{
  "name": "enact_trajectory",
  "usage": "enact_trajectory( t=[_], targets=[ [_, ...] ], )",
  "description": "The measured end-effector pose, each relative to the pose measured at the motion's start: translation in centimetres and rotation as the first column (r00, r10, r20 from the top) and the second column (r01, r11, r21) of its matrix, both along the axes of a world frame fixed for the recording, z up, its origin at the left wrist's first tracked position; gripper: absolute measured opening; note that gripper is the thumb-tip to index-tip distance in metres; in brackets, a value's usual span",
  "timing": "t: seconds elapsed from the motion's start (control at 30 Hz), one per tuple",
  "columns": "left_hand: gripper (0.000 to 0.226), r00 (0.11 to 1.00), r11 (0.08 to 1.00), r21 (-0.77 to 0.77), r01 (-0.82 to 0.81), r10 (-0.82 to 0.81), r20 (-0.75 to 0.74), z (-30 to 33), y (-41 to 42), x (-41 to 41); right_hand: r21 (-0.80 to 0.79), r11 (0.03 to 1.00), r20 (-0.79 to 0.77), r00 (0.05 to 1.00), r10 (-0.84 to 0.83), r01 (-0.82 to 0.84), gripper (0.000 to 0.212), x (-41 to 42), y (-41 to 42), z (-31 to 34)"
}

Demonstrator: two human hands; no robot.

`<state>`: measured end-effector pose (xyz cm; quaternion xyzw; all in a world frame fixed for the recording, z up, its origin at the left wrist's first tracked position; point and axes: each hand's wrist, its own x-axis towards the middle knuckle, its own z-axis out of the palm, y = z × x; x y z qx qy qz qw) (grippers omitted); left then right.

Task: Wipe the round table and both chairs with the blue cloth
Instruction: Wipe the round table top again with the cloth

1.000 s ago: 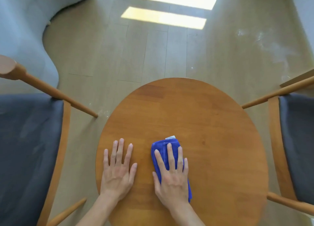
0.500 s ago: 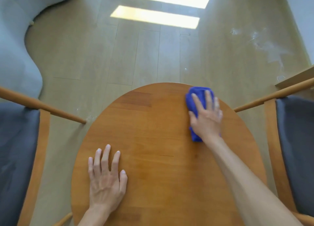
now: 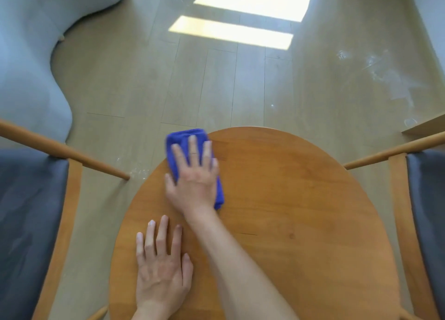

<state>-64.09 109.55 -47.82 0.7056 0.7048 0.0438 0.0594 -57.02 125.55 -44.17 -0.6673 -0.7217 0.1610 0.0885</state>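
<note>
The round wooden table fills the lower middle of the view. My right hand presses flat on the folded blue cloth at the table's far left edge, where the cloth hangs slightly over the rim. My left hand lies flat on the near left part of the tabletop, fingers spread, holding nothing. A chair with a dark grey seat and wooden frame stands to the left. A second such chair stands to the right.
A light grey curved sofa occupies the upper left. Pale wooden floor lies beyond the table, with sunlit patches and whitish smears at the right. A wooden edge shows at the far right.
My right hand has swept the cloth from the near middle to the table's far right, then leftward along the far rim to the far left edge. My left hand stays flat.
</note>
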Motion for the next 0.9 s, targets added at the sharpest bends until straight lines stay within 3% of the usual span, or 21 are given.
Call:
enact_trajectory(
  t=[0.1, 0.27, 0.43, 0.6, 0.77, 0.9],
  targets=[
    [0.062, 1.000, 1.000, 0.027, 0.008, -0.008, -0.024, -0.2, -0.2, 0.0, -0.011, 0.959, 0.033, 0.958, 0.285, -0.285, 0.057, -2.7, -1.1, -0.7],
    [0.058, 1.000, 0.988, 0.155, -0.020, 0.018, 0.018, -0.3, 0.2, 0.3, 0.000, 0.915, 0.016, 0.915, 0.403, -0.403, 0.060, 1.8, 0.3, -0.7],
    [0.056, 0.999, 0.989, 0.145, -0.032, 0.028, 0.028, 0.5, 0.5, 1.2, 0.041, 0.993, 0.030, 0.994, 0.109, -0.110, 0.058, 13.1, 3.0, -0.3],
    [0.057, 0.988, 0.990, 0.010, -0.140, 0.139, 0.068, 1.6, 1.6, 2.7, 0.053, 0.981, 0.098, 0.977, -0.190, 0.186, 0.056, 25.6, -1.0, 0.2],
    [0.058, 0.995, 0.987, -0.131, -0.089, 0.094, 0.032, 3.0, 2.2, 2.8, 0.098, 0.887, 0.125, 0.879, -0.460, 0.451, 0.057, 32.0, -9.6, 0.5],
    [0.061, 0.999, 0.970, -0.240, -0.034, 0.037, 0.008, 4.2, 2.5, 2.3, 0.064, 0.737, 0.135, 0.726, -0.674, 0.672, 0.063, 31.6, -14.3, 0.6]
  ],
)
